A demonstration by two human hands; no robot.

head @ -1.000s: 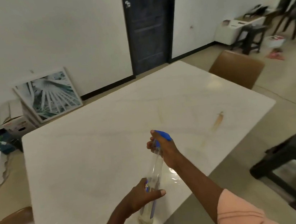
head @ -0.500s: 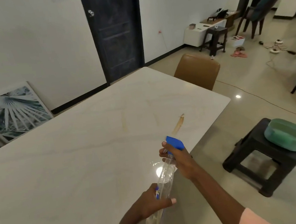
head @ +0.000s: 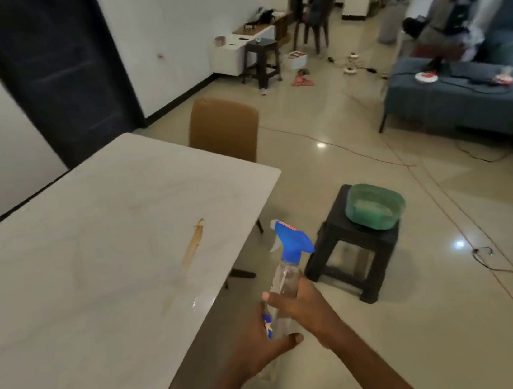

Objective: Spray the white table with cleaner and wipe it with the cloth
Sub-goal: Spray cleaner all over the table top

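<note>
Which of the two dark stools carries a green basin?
The near black plastic stool, right of the white table, holds the green basin; the far dark stool does not.

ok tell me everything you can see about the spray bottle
The clear plastic spray bottle has a blue trigger head with a white nozzle and trigger, and a blue label low on its body. It looks nearly empty, though blur makes that uncertain. It is held roughly upright, just off the white marble-look table's edge. The right hand grips its upper body; the left hand holds it lower down.
</note>
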